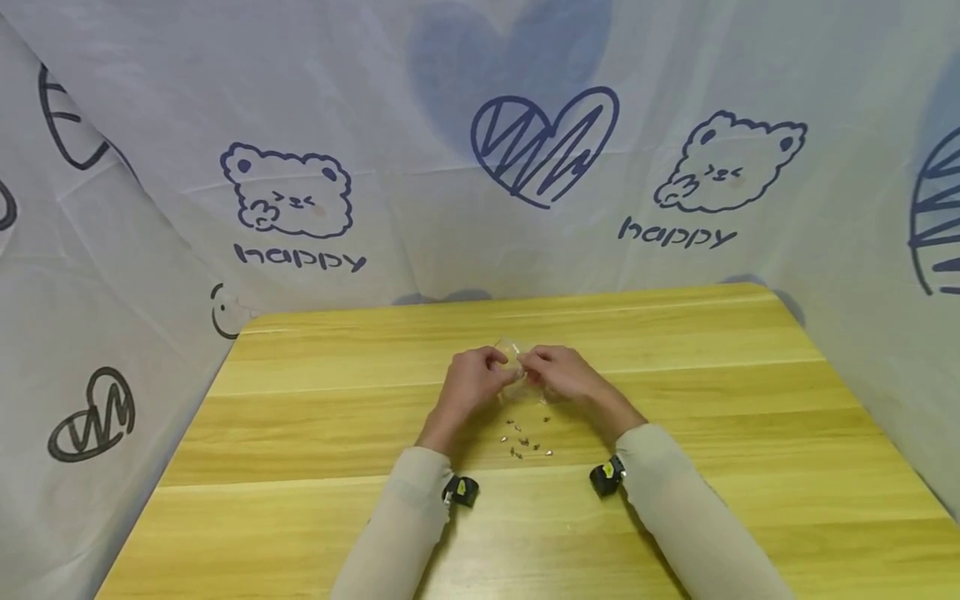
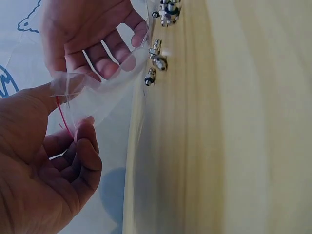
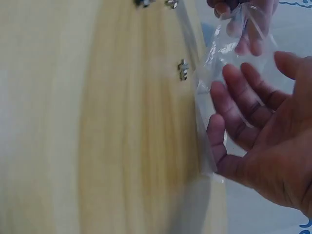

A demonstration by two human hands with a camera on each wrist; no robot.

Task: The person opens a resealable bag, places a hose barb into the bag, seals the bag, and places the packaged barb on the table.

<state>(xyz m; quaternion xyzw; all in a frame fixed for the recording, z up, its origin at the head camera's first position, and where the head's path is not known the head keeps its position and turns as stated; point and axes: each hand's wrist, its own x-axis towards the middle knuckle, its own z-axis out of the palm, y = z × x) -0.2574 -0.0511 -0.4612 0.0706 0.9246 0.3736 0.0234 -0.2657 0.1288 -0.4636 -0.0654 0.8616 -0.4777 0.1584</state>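
Observation:
Between my two hands is a clear plastic zip bag (image 2: 105,100) with a red line along its mouth. My left hand (image 1: 472,382) grips the bag near that red line, with its fingers curled and its thumb at the bag's edge. My right hand (image 3: 273,129) is against the bag's other side, its fingers loosely bent and its thumb apart from them in the right wrist view. Several small shiny metal fittings (image 1: 523,442) lie scattered on the table just below the hands. In the left wrist view a few fittings (image 2: 155,48) show dark rings. The bag's contents cannot be told.
The wood-grain table (image 1: 300,433) reaches back to a pale cloth (image 1: 420,208) printed with hearts, bears and writing. More of this cloth stands at both sides. A small black camera (image 1: 463,492) is strapped at the left wrist, another black camera (image 1: 606,477) at the right.

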